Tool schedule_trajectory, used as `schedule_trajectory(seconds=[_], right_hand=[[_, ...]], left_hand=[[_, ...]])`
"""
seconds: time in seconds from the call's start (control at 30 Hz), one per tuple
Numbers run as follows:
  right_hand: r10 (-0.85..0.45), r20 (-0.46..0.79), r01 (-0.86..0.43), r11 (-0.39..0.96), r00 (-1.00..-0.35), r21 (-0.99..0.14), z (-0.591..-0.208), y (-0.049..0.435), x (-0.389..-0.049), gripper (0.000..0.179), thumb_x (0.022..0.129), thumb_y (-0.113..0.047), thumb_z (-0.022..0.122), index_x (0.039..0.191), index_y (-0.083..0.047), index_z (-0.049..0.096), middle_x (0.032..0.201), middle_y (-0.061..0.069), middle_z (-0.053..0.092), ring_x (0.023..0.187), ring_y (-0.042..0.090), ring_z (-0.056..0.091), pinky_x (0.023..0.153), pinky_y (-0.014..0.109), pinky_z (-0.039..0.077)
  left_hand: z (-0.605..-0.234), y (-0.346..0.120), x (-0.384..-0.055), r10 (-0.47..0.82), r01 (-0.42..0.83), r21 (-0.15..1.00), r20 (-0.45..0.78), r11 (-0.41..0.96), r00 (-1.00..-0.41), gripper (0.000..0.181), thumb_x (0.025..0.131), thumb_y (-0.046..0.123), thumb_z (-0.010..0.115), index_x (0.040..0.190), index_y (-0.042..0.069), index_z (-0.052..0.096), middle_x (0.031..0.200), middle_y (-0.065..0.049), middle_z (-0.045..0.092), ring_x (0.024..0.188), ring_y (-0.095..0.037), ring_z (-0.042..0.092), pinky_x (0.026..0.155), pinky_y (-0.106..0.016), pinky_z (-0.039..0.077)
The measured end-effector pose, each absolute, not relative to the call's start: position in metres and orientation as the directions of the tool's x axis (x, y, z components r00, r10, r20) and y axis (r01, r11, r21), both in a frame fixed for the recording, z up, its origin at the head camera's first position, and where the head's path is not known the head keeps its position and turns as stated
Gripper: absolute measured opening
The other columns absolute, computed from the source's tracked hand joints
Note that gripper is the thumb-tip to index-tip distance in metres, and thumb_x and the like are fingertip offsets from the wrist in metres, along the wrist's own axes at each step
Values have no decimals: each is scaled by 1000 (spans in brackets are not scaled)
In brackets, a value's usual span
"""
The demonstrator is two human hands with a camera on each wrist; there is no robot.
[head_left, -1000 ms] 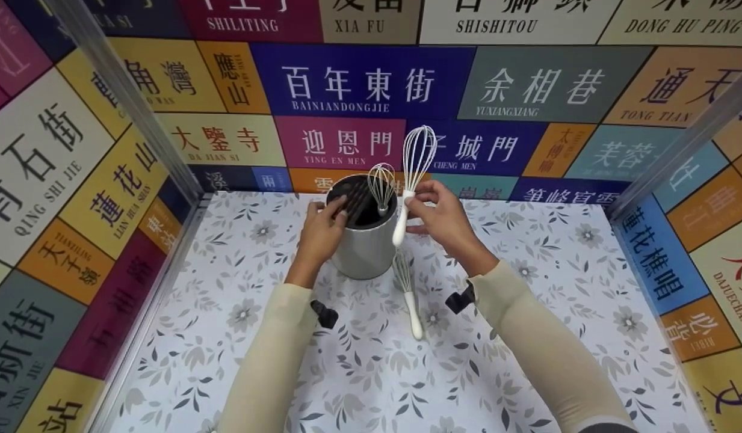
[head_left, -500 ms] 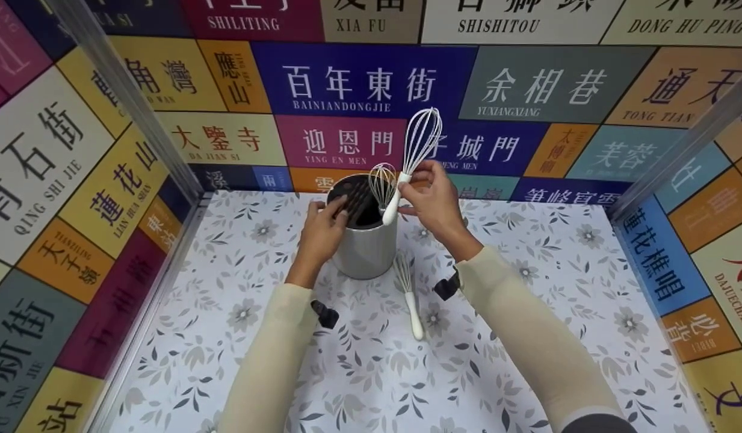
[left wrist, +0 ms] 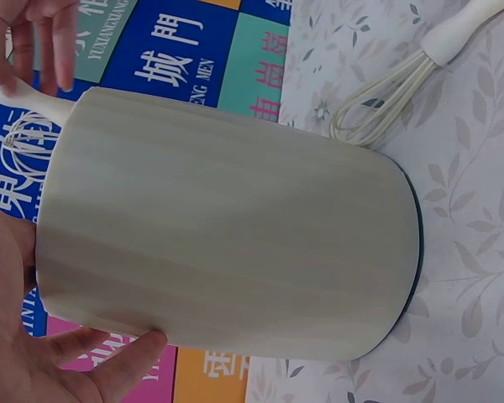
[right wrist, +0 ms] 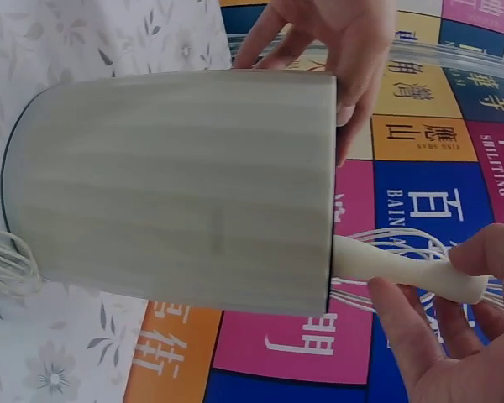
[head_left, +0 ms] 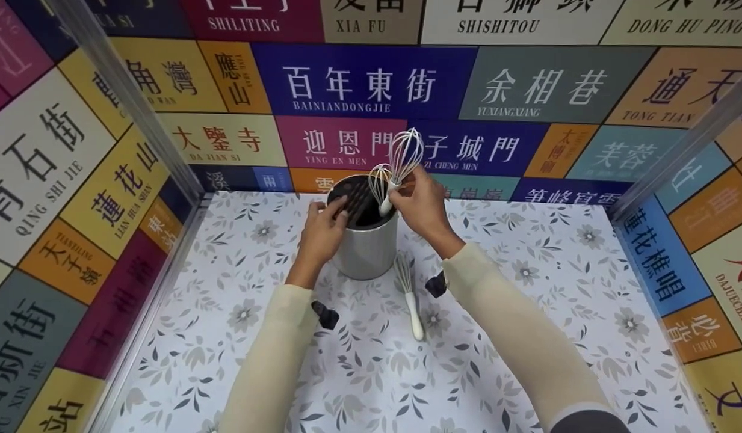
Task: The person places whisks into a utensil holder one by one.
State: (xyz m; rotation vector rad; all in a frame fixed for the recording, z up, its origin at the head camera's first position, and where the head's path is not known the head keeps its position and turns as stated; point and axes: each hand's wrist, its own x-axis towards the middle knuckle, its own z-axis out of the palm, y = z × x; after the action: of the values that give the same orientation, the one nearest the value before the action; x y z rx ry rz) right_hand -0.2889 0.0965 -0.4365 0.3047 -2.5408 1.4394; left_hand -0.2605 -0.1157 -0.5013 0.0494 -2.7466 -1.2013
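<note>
A light grey utensil holder point(head_left: 364, 255) stands upright, with a dark slotted insert point(head_left: 360, 197) inside its mouth. My left hand point(head_left: 321, 236) grips its rim on the left side, some fingers over the edge. My right hand point(head_left: 423, 203) pinches a white whisk point(head_left: 407, 150) near the top of its handle point(right wrist: 403, 270), wires up. The handle's lower end dips past the rim at the right of the opening. Another whisk point(head_left: 378, 175) stands in the holder, wires up, partly overlapped by the held one. A third whisk point(head_left: 411, 300) lies on the table in front, its white handle toward me.
The table point(head_left: 527, 361) wears a white cloth with grey flowers and leaves. Behind it rises a wall point(head_left: 371, 78) of coloured panels with Chinese lettering, and side walls stand left and right behind clear corner posts point(head_left: 148, 114).
My right hand has moved left with the whisk, first lifting it, then lowering its handle into the holder's mouth. The left hand stays on the rim.
</note>
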Motion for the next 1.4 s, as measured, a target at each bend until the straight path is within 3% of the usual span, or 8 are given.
schedule_trajectory(seconds=[0.23, 0.47, 0.83, 0.97, 1.13, 1.23, 1.4], right_hand=[[-75, 221, -224, 561, -972, -797, -449, 97, -291, 37, 89, -12, 67, 126, -8, 61, 115, 12, 72, 103, 26, 72, 85, 40, 57], [-55, 190, -185, 592, -980, -784, -451, 94, -293, 35, 88, -14, 68, 122, -6, 63, 109, 11, 75, 95, 23, 75, 76, 35, 60], [-94, 207, -217, 664, -974, -715, -454, 93, -293, 34, 85, -13, 74, 117, -5, 68, 104, 14, 75, 95, 28, 72, 83, 43, 57], [-91, 197, -207, 656, -976, -725, -451, 95, -292, 47, 83, -20, 80, 125, -5, 64, 105, 14, 74, 93, 28, 71, 82, 44, 56], [-62, 170, -176, 535, -984, -826, -449, 97, -287, 60, 82, -22, 84, 133, -10, 54, 119, 13, 68, 99, 25, 72, 86, 42, 57], [-56, 214, -215, 470, -975, -856, -448, 99, -285, 67, 81, -19, 86, 137, -12, 50, 122, 12, 66, 98, 25, 72, 87, 41, 57], [-77, 310, -305, 508, -948, -806, -448, 101, -284, 70, 81, -19, 87, 140, -16, 51, 119, 11, 68, 93, 23, 73, 89, 41, 56]], left_hand=[[-502, -116, -261, -87, 25, 735, 115, 678, -990, 42, 105, 36, 51, 146, 30, 58, 141, -16, 46, 116, -35, 59, 95, -53, 49], [-503, -116, -260, -102, 29, 748, 129, 664, -986, 42, 104, 36, 52, 145, 30, 59, 140, -15, 47, 118, -35, 59, 98, -52, 48], [-504, -116, -260, -96, 36, 745, 133, 666, -987, 42, 105, 35, 52, 146, 29, 59, 140, -16, 46, 116, -36, 59, 97, -53, 48], [-504, -116, -261, -92, 34, 743, 127, 669, -988, 42, 105, 35, 52, 146, 30, 58, 140, -16, 46, 116, -35, 58, 97, -53, 48], [-503, -116, -260, -88, 29, 740, 119, 672, -989, 42, 105, 36, 51, 147, 31, 58, 141, -15, 45, 117, -34, 58, 97, -53, 48], [-502, -116, -260, -87, 27, 740, 116, 673, -989, 42, 105, 37, 50, 147, 31, 57, 141, -15, 45, 117, -34, 58, 96, -53, 48], [-501, -116, -259, -84, 24, 734, 110, 679, -990, 43, 106, 37, 50, 147, 31, 57, 142, -15, 45, 119, -34, 57, 97, -53, 48]])
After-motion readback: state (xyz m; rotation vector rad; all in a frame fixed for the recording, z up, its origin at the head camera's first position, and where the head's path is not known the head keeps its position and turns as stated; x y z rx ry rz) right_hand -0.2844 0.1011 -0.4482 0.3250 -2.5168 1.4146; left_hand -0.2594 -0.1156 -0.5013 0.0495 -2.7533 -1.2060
